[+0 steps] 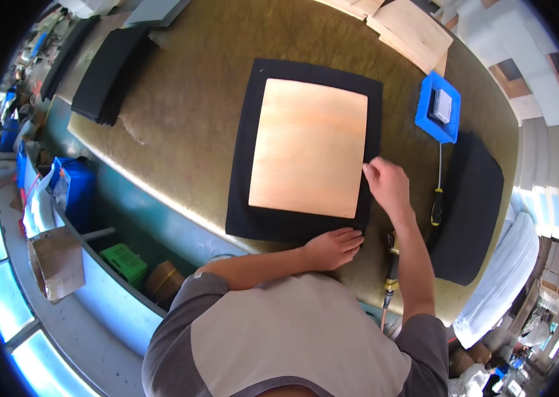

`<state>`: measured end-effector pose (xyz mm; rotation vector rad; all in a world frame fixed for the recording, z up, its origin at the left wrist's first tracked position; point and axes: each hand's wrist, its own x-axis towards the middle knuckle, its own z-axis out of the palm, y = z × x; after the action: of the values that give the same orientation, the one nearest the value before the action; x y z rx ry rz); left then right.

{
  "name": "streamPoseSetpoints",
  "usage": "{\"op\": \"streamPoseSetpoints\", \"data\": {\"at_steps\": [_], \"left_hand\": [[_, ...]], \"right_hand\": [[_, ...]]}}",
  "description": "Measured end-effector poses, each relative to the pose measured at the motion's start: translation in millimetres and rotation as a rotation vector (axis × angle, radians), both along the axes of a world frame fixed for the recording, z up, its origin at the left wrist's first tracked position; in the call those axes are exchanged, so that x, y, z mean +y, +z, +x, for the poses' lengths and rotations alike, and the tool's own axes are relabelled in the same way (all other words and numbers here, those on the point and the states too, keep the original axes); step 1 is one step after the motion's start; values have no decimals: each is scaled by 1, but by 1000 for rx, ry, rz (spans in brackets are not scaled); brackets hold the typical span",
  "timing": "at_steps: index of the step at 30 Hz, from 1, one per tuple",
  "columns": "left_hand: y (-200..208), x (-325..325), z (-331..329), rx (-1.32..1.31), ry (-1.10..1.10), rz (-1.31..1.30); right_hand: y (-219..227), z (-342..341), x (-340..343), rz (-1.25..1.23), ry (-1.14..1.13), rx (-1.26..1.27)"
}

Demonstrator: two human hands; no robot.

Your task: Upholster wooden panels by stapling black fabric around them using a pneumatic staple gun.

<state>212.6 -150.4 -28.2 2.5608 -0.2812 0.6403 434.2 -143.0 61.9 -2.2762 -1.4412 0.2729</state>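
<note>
Looks done: laying the thin wooden board [309, 149] flat on the black cloth [279, 225], on the worktable [180, 119]. Not folded: the cloth's edges, spread flat past the board all around. Cannot tell about other steps left. Resting the left hand [336, 248] flat at the cloth's near edge, fingers together. Holding the right hand [389, 183] curled at the board's right edge; cannot tell if pinching it.
</note>
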Motion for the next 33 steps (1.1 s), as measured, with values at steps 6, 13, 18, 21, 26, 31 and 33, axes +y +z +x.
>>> {"op": "streamPoseSetpoints", "data": {"at_steps": [6, 13, 18, 21, 26, 31, 33], "left_hand": [[30, 13, 2, 101, -210, -311], [29, 143, 76, -57, 290, -70], [10, 171, 102, 103, 470, 78], [5, 170, 101, 78, 486, 60], [-2, 165, 100, 79, 493, 66], [9, 189, 117, 107, 389, 192], [-6, 203, 124, 73, 372, 109]], "right_hand": [[-45, 85, 115, 232, 105, -171], [-52, 120, 186, -133, 119, -243], [-34, 131, 187, -142, 252, -129], [-21, 118, 163, 37, 331, 28], [-57, 80, 112, 73, 465, -441], [-77, 69, 88, 216, 321, -523], [-69, 68, 82, 245, 328, -569]]}}
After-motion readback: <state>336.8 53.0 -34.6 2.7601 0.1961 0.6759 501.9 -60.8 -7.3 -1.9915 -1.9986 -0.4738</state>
